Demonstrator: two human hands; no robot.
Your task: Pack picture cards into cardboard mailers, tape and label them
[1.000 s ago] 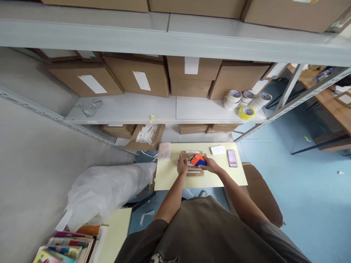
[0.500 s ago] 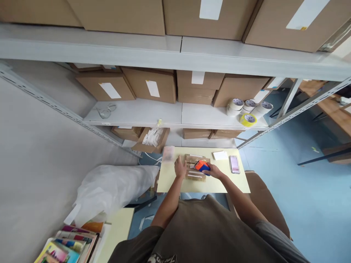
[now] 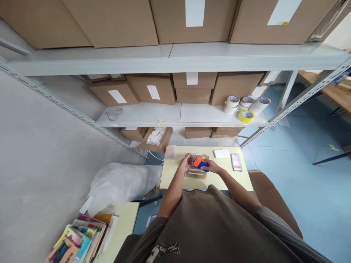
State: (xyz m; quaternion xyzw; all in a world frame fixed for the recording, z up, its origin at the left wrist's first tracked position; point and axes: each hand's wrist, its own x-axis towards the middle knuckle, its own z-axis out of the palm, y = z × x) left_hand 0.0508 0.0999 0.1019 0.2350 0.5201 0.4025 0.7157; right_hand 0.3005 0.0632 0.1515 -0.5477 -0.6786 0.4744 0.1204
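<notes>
In my right hand (image 3: 213,166) is an orange-and-blue handheld device (image 3: 201,163), its orange end pointing left. My fingers wrap round its blue part; its exact kind is not clear. My left hand (image 3: 187,163) is at the orange end, fingers bent inward and closed. Whatever they pinch, if anything, is too small to make out. Beneath both hands lies a flat brown cardboard piece (image 3: 195,175) with pale strips and shiny tape on it. It rests on a pale yellow table (image 3: 225,180).
White cards (image 3: 221,153) and a phone (image 3: 236,162) lie to the right. Behind, a metal shelf (image 3: 153,116) carries cardboard boxes (image 3: 234,87), tape rolls (image 3: 246,115) and an open box of white pieces (image 3: 157,137). A white plastic bag (image 3: 120,186) bulges at left, above books (image 3: 79,237).
My left hand has moved from the cardboard's left edge rightward to the orange end of the device, and its fingers have drawn in. My right hand keeps its hold. The view has shifted slightly.
</notes>
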